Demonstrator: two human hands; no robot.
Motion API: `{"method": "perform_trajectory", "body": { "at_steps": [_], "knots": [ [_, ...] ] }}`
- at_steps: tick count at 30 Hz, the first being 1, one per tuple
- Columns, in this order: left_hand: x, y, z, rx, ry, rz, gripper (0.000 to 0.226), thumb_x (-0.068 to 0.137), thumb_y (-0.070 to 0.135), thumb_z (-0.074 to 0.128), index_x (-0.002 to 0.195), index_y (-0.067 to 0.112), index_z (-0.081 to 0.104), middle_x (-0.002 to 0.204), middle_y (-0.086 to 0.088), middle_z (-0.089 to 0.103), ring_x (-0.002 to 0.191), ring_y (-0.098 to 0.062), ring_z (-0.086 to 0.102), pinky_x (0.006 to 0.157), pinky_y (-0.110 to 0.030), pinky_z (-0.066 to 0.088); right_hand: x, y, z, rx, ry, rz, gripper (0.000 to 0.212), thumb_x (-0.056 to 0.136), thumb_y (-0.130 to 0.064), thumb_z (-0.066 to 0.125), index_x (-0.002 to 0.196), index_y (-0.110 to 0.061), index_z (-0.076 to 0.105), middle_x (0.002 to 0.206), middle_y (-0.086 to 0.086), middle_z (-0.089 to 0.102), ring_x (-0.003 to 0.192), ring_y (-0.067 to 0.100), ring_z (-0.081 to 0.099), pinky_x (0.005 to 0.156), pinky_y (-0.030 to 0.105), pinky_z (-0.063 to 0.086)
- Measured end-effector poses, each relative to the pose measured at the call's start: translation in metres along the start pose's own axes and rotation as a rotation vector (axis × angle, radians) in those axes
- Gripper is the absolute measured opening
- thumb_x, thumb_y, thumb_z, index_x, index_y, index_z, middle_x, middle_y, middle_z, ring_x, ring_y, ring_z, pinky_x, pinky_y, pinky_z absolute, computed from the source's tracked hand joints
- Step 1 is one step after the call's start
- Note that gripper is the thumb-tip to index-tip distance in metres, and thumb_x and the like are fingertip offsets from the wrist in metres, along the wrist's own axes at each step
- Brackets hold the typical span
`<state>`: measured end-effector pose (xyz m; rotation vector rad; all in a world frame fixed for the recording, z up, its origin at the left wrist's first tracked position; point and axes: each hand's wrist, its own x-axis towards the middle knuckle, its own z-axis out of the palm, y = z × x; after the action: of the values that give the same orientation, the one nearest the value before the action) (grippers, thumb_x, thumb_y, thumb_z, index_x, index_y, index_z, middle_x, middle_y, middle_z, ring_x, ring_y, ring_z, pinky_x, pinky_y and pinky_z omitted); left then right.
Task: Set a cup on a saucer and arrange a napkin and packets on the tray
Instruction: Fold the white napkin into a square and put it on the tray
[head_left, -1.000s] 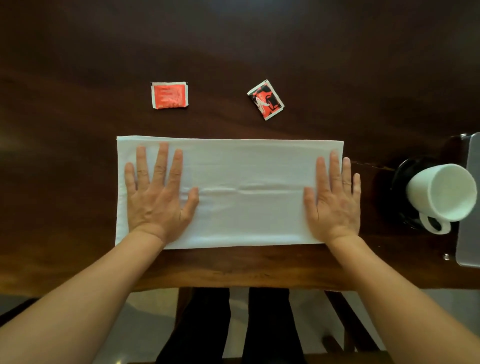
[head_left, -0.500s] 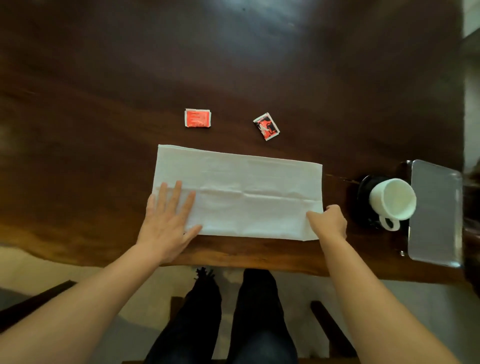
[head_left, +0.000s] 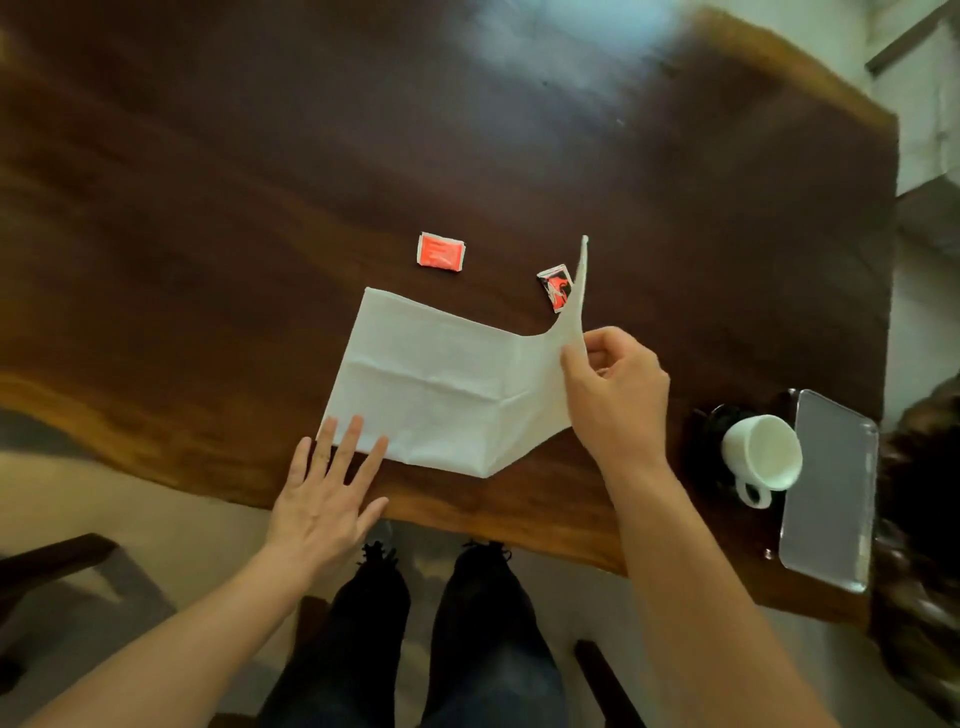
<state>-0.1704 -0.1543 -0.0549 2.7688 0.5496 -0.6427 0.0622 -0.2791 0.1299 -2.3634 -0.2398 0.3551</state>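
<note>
A white napkin lies on the dark wooden table near the front edge. My right hand pinches its right end and holds that end lifted off the table, standing upright. My left hand rests flat with fingers spread, fingertips on the napkin's near left corner. Two red packets lie beyond the napkin: one at the left, the other partly hidden behind the raised napkin edge. At the right a white cup sits on a black saucer, next to a grey metal tray.
The table's front edge runs just below the napkin, with my legs and a chair under it. The tray reaches close to the table's right end. Bare wood stretches behind the packets.
My right hand has gripped the napkin's right end and raised it up and leftward. My left hand has slid back to the near left corner. The view has pulled back and tilted.
</note>
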Motion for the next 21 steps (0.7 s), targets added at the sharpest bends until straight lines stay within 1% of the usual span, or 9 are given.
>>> {"method": "perform_trajectory", "body": {
  "at_steps": [4, 6, 8, 9, 11, 14, 17, 18, 21],
  "knots": [
    [-0.01, 0.002, 0.002, -0.045, 0.015, -0.013, 0.077, 0.097, 0.059, 0.008, 0.16, 0.016, 0.011, 0.168, -0.014, 0.006, 0.154, -0.036, -0.003, 0.123, -0.051, 0.01, -0.052, -0.045, 0.067, -0.043, -0.312, -0.134, 0.014, 0.096, -0.032, 0.062, 0.106, -0.024, 0.067, 0.078, -0.019, 0.061, 0.07, 0.004, 0.064, 0.065, 0.018, 0.057],
    [-0.019, 0.001, -0.006, -0.089, 0.1, -0.062, 0.075, 0.098, 0.055, 0.043, 0.158, 0.014, 0.023, 0.163, -0.014, 0.03, 0.152, -0.032, 0.011, 0.119, -0.05, 0.022, -0.088, -0.051, 0.096, -0.095, -0.511, -0.209, 0.018, 0.096, -0.036, 0.06, 0.11, -0.026, 0.066, 0.085, -0.014, 0.066, 0.076, 0.006, 0.066, 0.074, 0.023, 0.058],
    [-0.031, -0.002, -0.014, -0.155, 0.266, -0.093, 0.079, 0.08, 0.046, 0.077, 0.143, 0.013, 0.043, 0.145, -0.016, 0.053, 0.145, -0.036, 0.033, 0.102, -0.047, 0.038, -0.115, -0.046, 0.111, -0.164, -0.646, -0.258, 0.019, 0.096, -0.036, 0.058, 0.104, -0.024, 0.069, 0.089, -0.007, 0.072, 0.078, 0.01, 0.067, 0.077, 0.03, 0.06],
    [-0.035, -0.006, -0.012, -0.192, 0.338, -0.11, 0.074, 0.077, 0.037, 0.081, 0.138, 0.01, 0.051, 0.141, -0.019, 0.055, 0.139, -0.037, 0.037, 0.097, -0.047, 0.044, -0.122, -0.039, 0.114, -0.19, -0.692, -0.249, 0.019, 0.096, -0.035, 0.057, 0.102, -0.023, 0.071, 0.089, -0.005, 0.073, 0.079, 0.011, 0.067, 0.078, 0.033, 0.061],
    [-0.04, -0.011, -0.013, -0.299, 0.287, -0.171, 0.061, 0.088, 0.027, 0.072, 0.142, 0.004, 0.053, 0.148, -0.019, 0.051, 0.133, -0.035, 0.04, 0.102, -0.049, 0.048, -0.126, -0.02, 0.111, -0.24, -0.742, -0.187, 0.017, 0.095, -0.033, 0.058, 0.099, -0.024, 0.071, 0.088, -0.008, 0.072, 0.079, 0.008, 0.066, 0.079, 0.032, 0.06],
    [-0.033, -0.011, -0.014, -0.743, 0.259, -0.323, 0.05, 0.099, 0.031, 0.058, 0.144, 0.008, 0.052, 0.143, -0.007, 0.058, 0.121, -0.026, 0.053, 0.098, -0.037, 0.046, -0.115, 0.012, 0.1, -0.334, -0.748, -0.109, 0.014, 0.095, -0.033, 0.057, 0.096, -0.027, 0.07, 0.086, -0.011, 0.07, 0.076, 0.003, 0.064, 0.077, 0.029, 0.059],
    [-0.01, -0.005, -0.034, -1.159, 0.32, -0.619, 0.045, 0.093, 0.041, 0.067, 0.131, 0.017, 0.061, 0.117, 0.002, 0.068, 0.092, -0.006, 0.062, 0.075, -0.02, 0.051, -0.093, 0.035, 0.091, -0.386, -0.725, -0.029, 0.012, 0.096, -0.03, 0.058, 0.097, -0.026, 0.069, 0.086, -0.009, 0.07, 0.076, 0.007, 0.065, 0.074, 0.031, 0.06],
    [-0.001, -0.004, -0.039, -1.274, 0.335, -0.722, 0.045, 0.089, 0.041, 0.072, 0.127, 0.017, 0.063, 0.11, 0.003, 0.069, 0.088, -0.006, 0.064, 0.073, -0.022, 0.054, -0.085, 0.039, 0.088, -0.388, -0.715, -0.008, 0.011, 0.096, -0.03, 0.058, 0.096, -0.025, 0.068, 0.084, -0.009, 0.069, 0.075, 0.008, 0.065, 0.071, 0.03, 0.06],
    [0.022, 0.003, -0.063, -1.569, 0.303, -0.962, 0.038, 0.09, 0.026, 0.075, 0.124, 0.011, 0.066, 0.11, -0.004, 0.072, 0.089, -0.019, 0.069, 0.084, -0.041, 0.062, -0.067, 0.05, 0.079, -0.388, -0.671, 0.012, 0.01, 0.096, -0.029, 0.058, 0.094, -0.025, 0.067, 0.083, -0.012, 0.066, 0.074, 0.004, 0.061, 0.06, 0.02, 0.051]
  ]
}}
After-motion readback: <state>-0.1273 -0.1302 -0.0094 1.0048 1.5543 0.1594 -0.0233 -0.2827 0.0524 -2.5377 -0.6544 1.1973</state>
